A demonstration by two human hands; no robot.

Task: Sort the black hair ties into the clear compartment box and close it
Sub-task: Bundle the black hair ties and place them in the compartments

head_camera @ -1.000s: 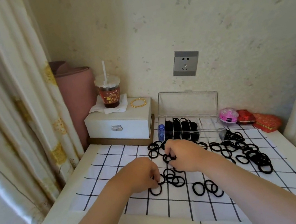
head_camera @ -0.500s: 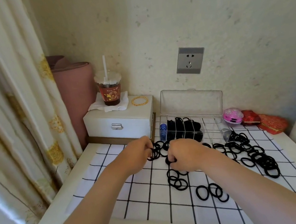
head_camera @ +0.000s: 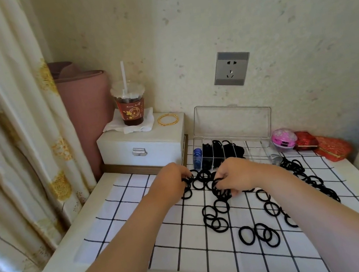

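Nearest you, well in front of the clear plastic compartment box (head_camera: 255, 148), loose black elastic hair ties (head_camera: 267, 234) lie scattered on the white cloth with a black grid (head_camera: 125, 216). More of them trail away in front of the box's right end.

Further in, your left hand (head_camera: 171, 183) has its fingers curled down onto the cluster of ties just in front of the box's left end. You cannot tell whether they pinch one, since the fingertips are hidden. Your right hand (head_camera: 238, 178), just beside it, grips a bunch of ties in curled fingers.

1 second ago the left hand was at ties nearer you; it has since come up to this cluster by the box.

The box stands open, its lid upright against the wall, with black ties filling several compartments toward its left.

Left of the box, a white drawer chest (head_camera: 152, 149) carries a plastic cup of dark drink (head_camera: 131, 110) and a gold bangle (head_camera: 159, 122). Right of the box sit a pink round case (head_camera: 283, 139) and 2 red embroidered pouches (head_camera: 333, 147).
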